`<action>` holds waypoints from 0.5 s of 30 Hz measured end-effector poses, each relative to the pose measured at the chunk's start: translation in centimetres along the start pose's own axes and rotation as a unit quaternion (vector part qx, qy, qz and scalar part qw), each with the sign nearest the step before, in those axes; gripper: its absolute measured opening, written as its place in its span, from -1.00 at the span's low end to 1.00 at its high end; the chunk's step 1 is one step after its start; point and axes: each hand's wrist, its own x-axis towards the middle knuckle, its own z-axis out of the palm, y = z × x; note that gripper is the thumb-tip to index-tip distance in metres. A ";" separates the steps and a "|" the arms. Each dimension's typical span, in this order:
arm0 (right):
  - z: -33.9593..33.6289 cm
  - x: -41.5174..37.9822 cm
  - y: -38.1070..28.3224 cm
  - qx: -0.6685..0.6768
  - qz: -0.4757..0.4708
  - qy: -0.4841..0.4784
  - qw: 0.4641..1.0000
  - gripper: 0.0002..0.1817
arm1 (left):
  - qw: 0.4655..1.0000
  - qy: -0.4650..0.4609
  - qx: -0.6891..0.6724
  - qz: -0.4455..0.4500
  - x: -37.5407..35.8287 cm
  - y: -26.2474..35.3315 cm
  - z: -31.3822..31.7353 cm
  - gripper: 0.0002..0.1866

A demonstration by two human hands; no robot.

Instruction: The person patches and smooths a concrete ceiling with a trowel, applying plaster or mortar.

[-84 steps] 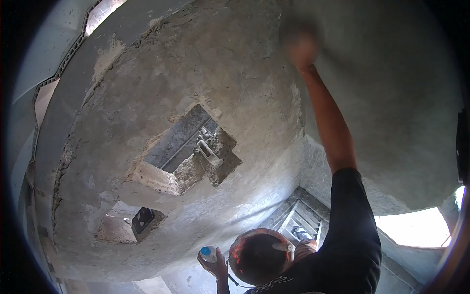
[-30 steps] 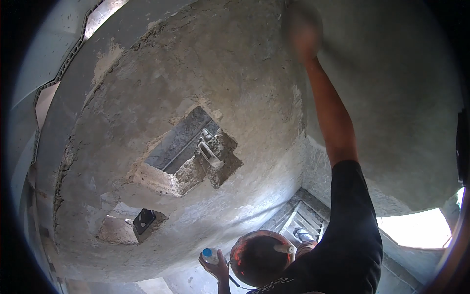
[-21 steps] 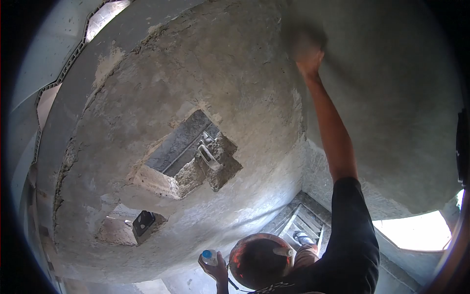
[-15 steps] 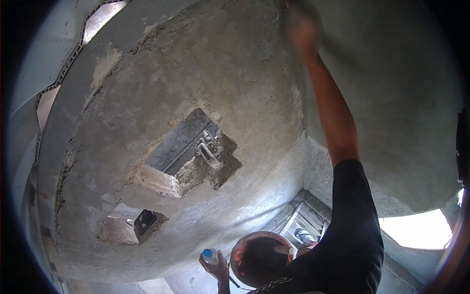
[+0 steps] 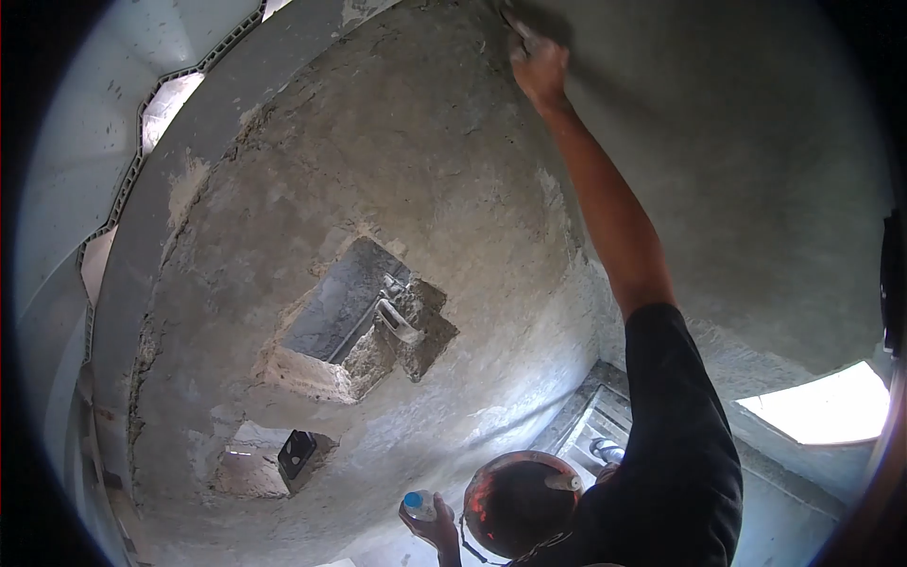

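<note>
My right hand [image 5: 540, 71] reaches up to the corner where two rough grey walls meet. Its fingers are closed round a thin tool [image 5: 515, 24], whose dark end lies against the surface; its exact kind is too small to tell. Low in the view, my left hand [image 5: 436, 529] is wrapped round a small clear bottle with a blue cap [image 5: 417, 506]. Just right of it sits a round dark bucket-like thing [image 5: 520, 506] with reddish patches, a grey lump at its edge and a cord hanging beside it.
The cement wall [image 5: 425, 170] has a large broken-edged opening [image 5: 340, 302] with a pale handle-like piece [image 5: 399, 321] in it. A smaller hole [image 5: 255, 463] holds a black box [image 5: 297, 454]. A bright window [image 5: 822, 406] lies right; a wavy-edged panel [image 5: 123, 161] runs along the left.
My right hand has moved left along the top of the wall with the tool. The wall openings sit slightly lower in view. My left hand still holds the bottle.
</note>
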 end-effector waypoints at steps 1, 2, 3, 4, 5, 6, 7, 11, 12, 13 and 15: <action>0.5 0.5 0.1 0.038 -0.016 0.005 0.999 -0.64 | 1.000 0.006 0.003 0.001 -0.1 0.0 0.0 -0.45; 0.5 -0.2 0.3 0.040 -0.013 0.008 0.999 -0.64 | 1.000 0.013 0.006 0.002 -0.1 0.1 0.0 -0.47; 0.1 -1.5 0.5 -0.025 -0.024 -0.046 0.998 -0.60 | 1.000 0.015 0.008 0.003 -0.1 0.3 0.0 -0.47; -0.4 -3.2 1.0 -0.090 -0.036 -0.100 0.990 -0.55 | 1.000 0.012 0.007 0.010 -0.2 0.6 0.0 -0.47; -0.8 -5.6 2.3 -0.052 -0.056 -0.094 0.993 -0.52 | 1.000 0.009 0.004 0.018 -0.2 0.8 0.0 -0.47; -1.4 -8.2 3.5 -0.013 -0.077 -0.088 0.993 -0.48 | 1.000 0.009 0.004 0.018 -0.3 0.5 0.1 -0.47; -3.0 -10.7 3.7 -0.026 -0.065 -0.110 0.991 -0.48 | 1.000 0.011 0.005 0.017 -0.3 -0.1 0.1 -0.47; -5.5 -12.9 4.3 -0.028 -0.045 -0.072 0.996 -0.52 | 1.000 0.001 0.008 0.016 0.0 -0.1 -0.1 -0.46; -5.2 -11.8 3.6 -0.016 -0.020 -0.050 0.998 -0.53 | 1.000 0.002 0.011 0.016 0.0 -0.1 -0.1 -0.46; -4.4 -10.1 3.0 -0.005 0.006 -0.028 1.000 -0.55 | 1.000 0.007 0.008 0.013 0.0 -0.3 -0.1 -0.46; -3.5 -6.4 1.0 0.011 0.076 -0.043 0.996 -0.57 | 1.000 0.012 0.008 0.010 -0.1 0.0 -0.2 -0.45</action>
